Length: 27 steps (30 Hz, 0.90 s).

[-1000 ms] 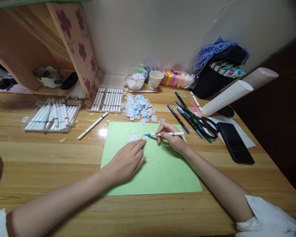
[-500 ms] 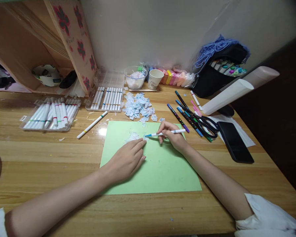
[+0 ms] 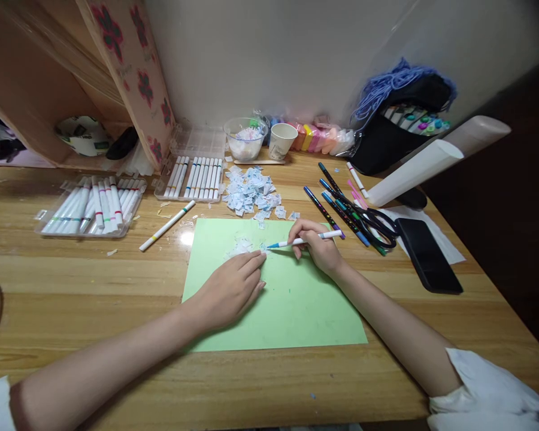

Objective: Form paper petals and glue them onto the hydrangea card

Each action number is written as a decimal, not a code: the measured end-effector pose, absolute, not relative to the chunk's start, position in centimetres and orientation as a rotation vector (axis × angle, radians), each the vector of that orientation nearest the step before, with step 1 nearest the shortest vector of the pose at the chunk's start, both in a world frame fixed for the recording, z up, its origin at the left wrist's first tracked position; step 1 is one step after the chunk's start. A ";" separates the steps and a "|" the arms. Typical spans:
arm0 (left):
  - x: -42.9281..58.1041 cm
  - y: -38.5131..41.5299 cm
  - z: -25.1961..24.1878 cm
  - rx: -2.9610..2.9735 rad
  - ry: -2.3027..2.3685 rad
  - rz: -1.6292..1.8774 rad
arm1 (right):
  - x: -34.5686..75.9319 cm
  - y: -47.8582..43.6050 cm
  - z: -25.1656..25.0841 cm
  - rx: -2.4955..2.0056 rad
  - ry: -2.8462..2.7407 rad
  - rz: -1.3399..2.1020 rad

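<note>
A: Head view. Left hand [image 3: 227, 293]?

B: Palm down on the green sheet [image 3: 296, 317], fingers [image 3: 251, 260] stretched out flat, side by side; tips at the near edge of some pale paper bits [image 3: 241, 245]

A: Right hand [image 3: 321, 248]?

B: Fingers pinching a blue-tipped marker [image 3: 282, 243] above the far right part of the green sheet; tip aimed left, just beside the left fingertips. Whether it touches the surface, cannot tell

A: Lie of the paper bits?

B: On the green sheet, toward its far edge, partly covered by the left hand

A: Beyond the sheet?

B: Heap of torn scraps [image 3: 251, 191] just past its far edge; farther on, clear bowl [image 3: 247, 157] and paper cup [image 3: 282, 146], side by side

A: Either side of it?

B: Left of the green sheet, a loose marker [image 3: 167, 225] lying aslant on the desk [image 3: 94, 287], plus a marker case [image 3: 83, 234]. Right of the green sheet, dark pens [image 3: 322, 208], black scissors [image 3: 388, 222] among them; farther right, a phone [image 3: 429, 254], partly over white paper [image 3: 450, 252]
</note>
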<state>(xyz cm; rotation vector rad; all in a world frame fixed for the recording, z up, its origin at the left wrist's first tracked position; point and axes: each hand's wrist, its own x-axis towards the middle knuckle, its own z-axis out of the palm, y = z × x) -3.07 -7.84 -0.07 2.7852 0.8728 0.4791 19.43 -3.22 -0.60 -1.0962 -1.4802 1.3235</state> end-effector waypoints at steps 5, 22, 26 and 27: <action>-3.1 -7.9 -0.1 2.788 0.876 0.479 | 19.4 -3.3 -0.5 -1.133 -1.474 1.292; -3.1 -7.8 -0.2 2.765 0.858 0.472 | 19.2 -3.2 -0.4 -1.155 -1.441 1.274; -3.1 -7.8 -0.3 2.769 0.857 0.465 | 19.2 -3.2 -0.5 -1.173 -1.460 1.253; -3.1 -7.8 -0.3 2.769 0.857 0.462 | 19.2 -3.2 -0.5 -1.178 -1.444 1.227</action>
